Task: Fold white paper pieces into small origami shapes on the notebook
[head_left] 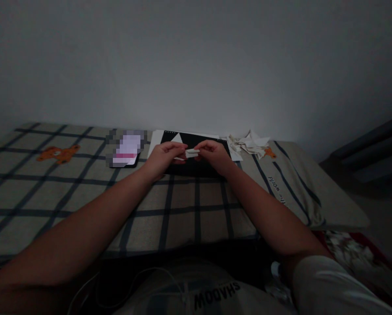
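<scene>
Between my two hands is a small folded piece of white paper (pixel 192 152). My left hand (pixel 164 158) pinches its left end, and my right hand (pixel 214 156) has its right end between thumb and fingers. Both hands are over a flat black board or folder (pixel 199 169), which lies on top of white paper sheets (pixel 155 139). A white paper triangle (pixel 177 138) rests on the black surface just behind my left hand. The fine folds of the held paper are too small to make out.
A phone (pixel 126 151) with a lit screen, partly blurred, lies left of the board. Crumpled paper scraps (pixel 252 142) are heaped on the right. Everything rests on a checked cloth (pixel 196 218) against a grey wall (pixel 196 65). A white cable (pixel 143 271) hangs below the front edge.
</scene>
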A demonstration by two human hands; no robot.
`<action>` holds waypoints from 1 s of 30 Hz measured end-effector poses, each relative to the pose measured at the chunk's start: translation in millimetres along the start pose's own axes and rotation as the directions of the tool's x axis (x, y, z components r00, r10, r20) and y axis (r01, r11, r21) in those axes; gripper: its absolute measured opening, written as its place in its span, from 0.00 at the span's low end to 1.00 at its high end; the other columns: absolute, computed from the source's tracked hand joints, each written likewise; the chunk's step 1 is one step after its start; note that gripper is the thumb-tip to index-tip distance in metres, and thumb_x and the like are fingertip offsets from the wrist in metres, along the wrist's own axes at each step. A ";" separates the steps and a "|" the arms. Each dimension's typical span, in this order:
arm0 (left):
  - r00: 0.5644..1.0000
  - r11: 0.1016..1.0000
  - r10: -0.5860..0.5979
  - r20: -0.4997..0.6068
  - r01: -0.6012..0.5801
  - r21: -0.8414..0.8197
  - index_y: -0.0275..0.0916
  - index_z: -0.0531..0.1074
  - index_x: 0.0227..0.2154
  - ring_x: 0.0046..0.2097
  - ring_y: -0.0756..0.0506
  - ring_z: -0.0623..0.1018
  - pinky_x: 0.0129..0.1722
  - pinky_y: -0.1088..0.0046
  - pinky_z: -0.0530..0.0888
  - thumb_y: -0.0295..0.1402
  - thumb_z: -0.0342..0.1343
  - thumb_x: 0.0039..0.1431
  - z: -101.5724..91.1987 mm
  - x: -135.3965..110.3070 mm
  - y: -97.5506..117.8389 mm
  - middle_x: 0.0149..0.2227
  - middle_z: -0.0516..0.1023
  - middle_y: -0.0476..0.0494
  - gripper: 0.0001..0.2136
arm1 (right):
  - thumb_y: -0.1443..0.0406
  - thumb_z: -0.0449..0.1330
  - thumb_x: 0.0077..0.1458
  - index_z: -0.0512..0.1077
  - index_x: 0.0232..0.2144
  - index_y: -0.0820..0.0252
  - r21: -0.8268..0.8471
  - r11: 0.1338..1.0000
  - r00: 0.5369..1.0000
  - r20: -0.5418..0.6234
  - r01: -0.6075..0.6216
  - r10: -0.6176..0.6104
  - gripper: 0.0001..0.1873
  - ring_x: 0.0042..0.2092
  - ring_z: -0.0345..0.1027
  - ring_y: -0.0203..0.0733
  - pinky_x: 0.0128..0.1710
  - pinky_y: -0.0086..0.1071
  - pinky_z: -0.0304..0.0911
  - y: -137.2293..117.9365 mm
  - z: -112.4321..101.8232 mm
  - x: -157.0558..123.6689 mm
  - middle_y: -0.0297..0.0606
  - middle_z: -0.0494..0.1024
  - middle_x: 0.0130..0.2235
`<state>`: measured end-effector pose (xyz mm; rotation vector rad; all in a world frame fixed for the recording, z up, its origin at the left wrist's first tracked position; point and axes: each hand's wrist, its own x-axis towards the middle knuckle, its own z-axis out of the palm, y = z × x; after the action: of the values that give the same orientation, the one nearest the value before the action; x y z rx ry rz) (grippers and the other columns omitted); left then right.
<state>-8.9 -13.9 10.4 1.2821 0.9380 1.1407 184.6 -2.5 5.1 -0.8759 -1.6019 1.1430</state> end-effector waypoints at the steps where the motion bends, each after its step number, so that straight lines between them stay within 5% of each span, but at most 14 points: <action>1: 0.999 0.999 -0.041 0.021 0.042 -0.024 0.37 0.77 0.35 0.33 0.49 0.77 0.33 0.73 0.76 0.39 0.62 0.49 -0.1 0.4 0.1 0.31 0.78 0.44 0.13 | 0.63 0.61 0.48 0.73 0.31 0.59 -0.039 0.999 1.000 -0.010 0.024 -0.024 0.07 0.30 0.70 0.34 0.34 0.31 0.65 -0.7 0.0 -0.4 0.33 0.76 0.29; 6: 0.987 0.988 -0.143 0.068 0.139 0.061 0.37 0.78 0.28 0.30 0.50 0.76 0.31 0.75 0.74 0.40 0.65 0.47 -1.1 1.7 -2.1 0.30 0.79 0.42 0.11 | 0.64 0.59 0.50 0.75 0.32 0.57 -0.191 0.978 0.996 0.005 0.085 -0.086 0.06 0.33 0.71 0.36 0.37 0.33 0.65 -4.3 0.6 -4.1 0.35 0.77 0.33; 16: 0.998 0.981 -0.051 0.021 0.046 0.189 0.37 0.78 0.33 0.30 0.50 0.77 0.34 0.72 0.75 0.40 0.64 0.47 -4.3 3.9 -6.1 0.31 0.80 0.42 0.13 | 0.58 0.62 0.49 0.75 0.39 0.60 -0.087 0.995 0.998 0.029 -0.049 0.052 0.16 0.30 0.70 0.34 0.35 0.32 0.66 -10.6 3.9 -2.8 0.35 0.78 0.31; 30: 0.998 0.955 0.041 0.042 -0.051 0.294 0.35 0.78 0.34 0.28 0.50 0.77 0.33 0.72 0.76 0.41 0.65 0.47 -2.7 0.3 -3.4 0.29 0.80 0.43 0.15 | 0.58 0.65 0.46 0.76 0.33 0.63 -0.030 0.988 0.988 0.024 -0.151 0.152 0.15 0.29 0.70 0.34 0.33 0.31 0.65 -0.4 4.8 -0.6 0.36 0.78 0.28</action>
<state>-11.1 -12.8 6.8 1.5665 1.0865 1.0363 180.2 -4.5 4.7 -1.0195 -1.5977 1.2441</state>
